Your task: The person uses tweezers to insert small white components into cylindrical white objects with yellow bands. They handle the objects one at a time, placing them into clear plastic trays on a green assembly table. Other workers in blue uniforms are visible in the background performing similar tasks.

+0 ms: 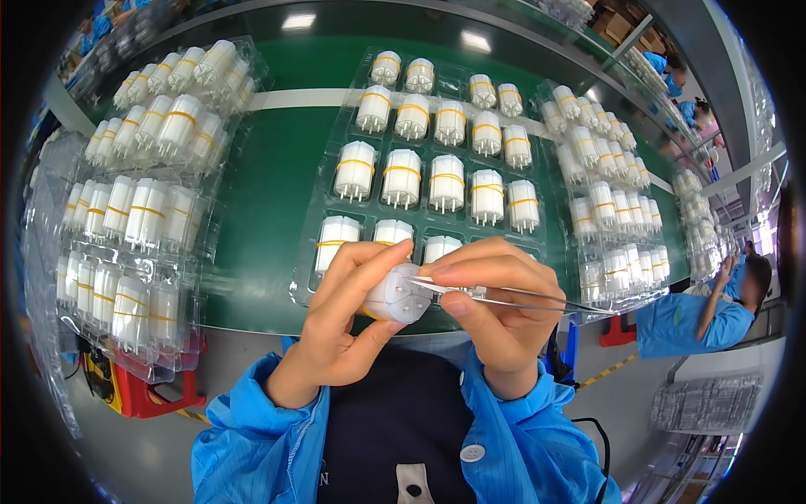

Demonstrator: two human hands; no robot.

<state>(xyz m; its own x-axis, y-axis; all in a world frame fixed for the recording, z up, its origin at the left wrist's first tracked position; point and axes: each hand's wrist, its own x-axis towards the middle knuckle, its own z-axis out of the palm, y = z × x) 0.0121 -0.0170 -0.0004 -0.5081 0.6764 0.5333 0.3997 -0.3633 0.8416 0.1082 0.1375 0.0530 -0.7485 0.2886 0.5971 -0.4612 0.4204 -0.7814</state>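
My left hand (pixel 342 315) grips a white cylindrical part (pixel 395 298), its round end turned toward my right hand. A bit of yellow band shows at its lower side. In my right hand (pixel 504 315) is a pair of metal tweezers (pixel 537 301), pinched between thumb and fingers. Their pale tips meet the end face of the part. Something small and metallic shows by my right fingertips, too small to name. Just beyond my hands lies a clear plastic tray (pixel 317 214) with rows of similar white cylinders (pixel 401 178), banded in yellow, with metal pins pointing toward me.
Stacked clear trays of the same cylinders stand at left (pixel 134 214) and right (pixel 617 210) on the green tabletop (pixel 277 176). A co-worker in blue (pixel 697 323) sits at far right. Red stools (pixel 159 382) are below the table's edge.
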